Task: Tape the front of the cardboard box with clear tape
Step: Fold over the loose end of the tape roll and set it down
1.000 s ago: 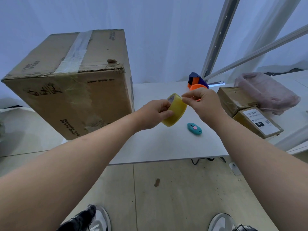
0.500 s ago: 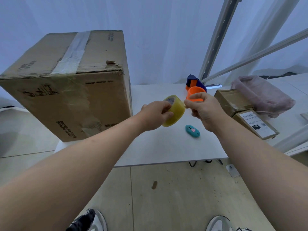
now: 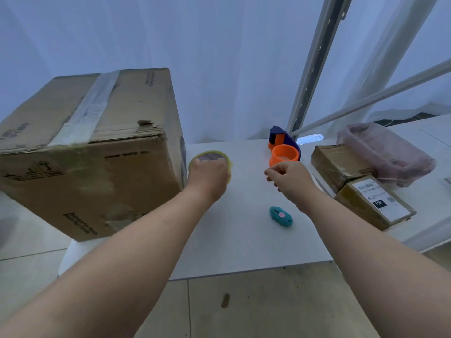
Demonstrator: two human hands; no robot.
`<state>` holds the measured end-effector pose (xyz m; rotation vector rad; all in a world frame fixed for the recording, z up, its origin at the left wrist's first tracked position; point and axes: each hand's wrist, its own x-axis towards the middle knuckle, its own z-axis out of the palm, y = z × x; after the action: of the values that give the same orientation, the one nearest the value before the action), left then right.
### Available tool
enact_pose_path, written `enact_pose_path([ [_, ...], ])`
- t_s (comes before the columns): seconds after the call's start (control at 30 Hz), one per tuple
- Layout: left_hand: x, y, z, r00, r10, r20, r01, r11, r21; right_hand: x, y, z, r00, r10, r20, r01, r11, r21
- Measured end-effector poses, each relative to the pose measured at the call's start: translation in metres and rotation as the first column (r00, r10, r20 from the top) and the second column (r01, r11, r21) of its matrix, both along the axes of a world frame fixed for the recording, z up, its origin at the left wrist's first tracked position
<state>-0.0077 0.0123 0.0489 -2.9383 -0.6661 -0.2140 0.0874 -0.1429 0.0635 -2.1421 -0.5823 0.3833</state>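
Item: cardboard box [image 3: 92,164], standing on the left end of the white table [image 3: 244,240]. One strip of tape ran across its top; its front face looked glossy in patches, but whether that was film I could not tell.

Item: tape roll [image 3: 211,156], just right of the box, gripped in my left hand [image 3: 208,178].

Item: my right hand [image 3: 289,178], fingers pinched; a clear strip between hand and roll could not be made out.

Status, by my judgement: early. Front not yet taped; pulling, laying and cutting remained.
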Motion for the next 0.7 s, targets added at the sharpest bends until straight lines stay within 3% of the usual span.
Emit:
enact_pose_path([
  [0.07, 0.011, 0.008, -0.008, 0.997, 0.021, -0.072, -0.016, 0.997, 0.074, 0.005, 0.004, 0.001, 0.999, 0.038, 0.027, -0.036, 0.998, -0.053],
  [0.23, 0.025, 0.011, -0.023, 0.982, 0.04, -0.183, -0.027, 0.997, 0.073, 0.018, 0.013, -0.008, 0.996, 0.06, 0.072, -0.05, 0.99, -0.134],
  [0.3, 0.024, 0.012, -0.024, 0.987, 0.054, -0.153, -0.038, 0.994, 0.105, 0.019, 0.016, -0.014, 0.996, 0.062, 0.06, -0.053, 0.989, -0.139],
  [0.43, 0.033, 0.017, -0.037, 0.994, 0.036, -0.107, -0.043, 0.997, -0.064, 0.022, 0.022, -0.025, 0.994, 0.076, 0.072, -0.064, 0.986, -0.156],
  [0.7, 0.046, 0.019, -0.04, 0.993, 0.102, -0.053, -0.109, 0.98, -0.168, 0.021, 0.018, -0.024, 0.968, 0.205, 0.143, -0.163, 0.952, -0.261],
])
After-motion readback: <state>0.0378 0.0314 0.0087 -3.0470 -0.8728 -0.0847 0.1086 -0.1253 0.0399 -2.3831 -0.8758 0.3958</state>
